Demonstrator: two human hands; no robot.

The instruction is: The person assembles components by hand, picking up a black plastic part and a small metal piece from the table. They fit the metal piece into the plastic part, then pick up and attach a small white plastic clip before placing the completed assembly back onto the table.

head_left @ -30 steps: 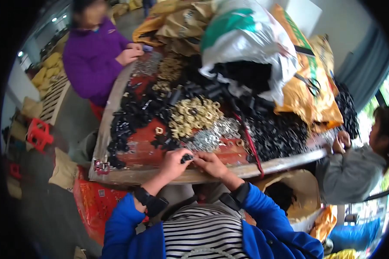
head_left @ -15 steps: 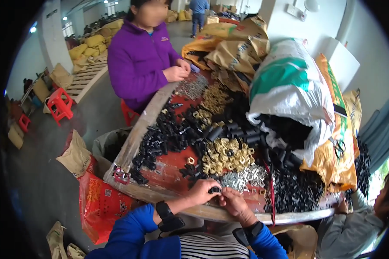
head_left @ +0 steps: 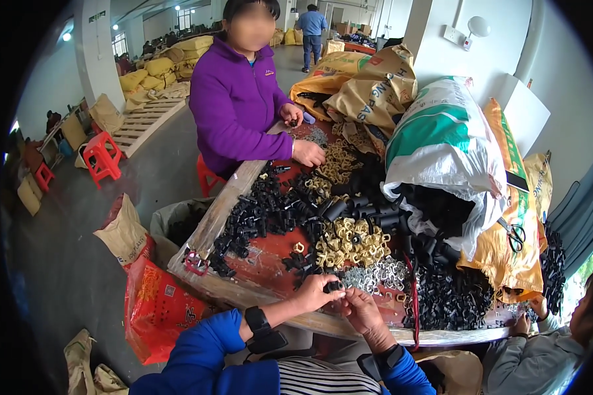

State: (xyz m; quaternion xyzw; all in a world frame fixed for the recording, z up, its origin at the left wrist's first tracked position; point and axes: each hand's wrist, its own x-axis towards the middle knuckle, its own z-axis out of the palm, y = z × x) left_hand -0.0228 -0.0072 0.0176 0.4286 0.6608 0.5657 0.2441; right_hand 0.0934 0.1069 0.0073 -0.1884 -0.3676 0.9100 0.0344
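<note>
My left hand (head_left: 313, 294) is closed around a small black plastic fitting (head_left: 333, 286), held just above the near edge of the table. Close beside it, my right hand (head_left: 364, 312) has thumb and fingers pinched together at the fitting's right side. Whatever those fingertips hold is too small to make out. Right beyond my hands lie a heap of silvery metal clips (head_left: 375, 275) and a heap of brass-coloured nut-like pieces (head_left: 350, 243). Black fittings (head_left: 260, 207) are spread to the left, and small black pieces (head_left: 445, 299) cover the right side.
A white-and-green sack (head_left: 441, 138) spills black parts onto the red tabletop (head_left: 260, 266). Scissors (head_left: 515, 237) lie on an orange sack (head_left: 501, 263) at right. A person in purple (head_left: 244, 112) works across the table; another in grey (head_left: 534, 355) sits at right. Red sacking (head_left: 158, 309) stands at left.
The view has shifted slightly. The person in purple has parted their hands, one now over the brass pieces. My hands stay together at the black fitting.
</note>
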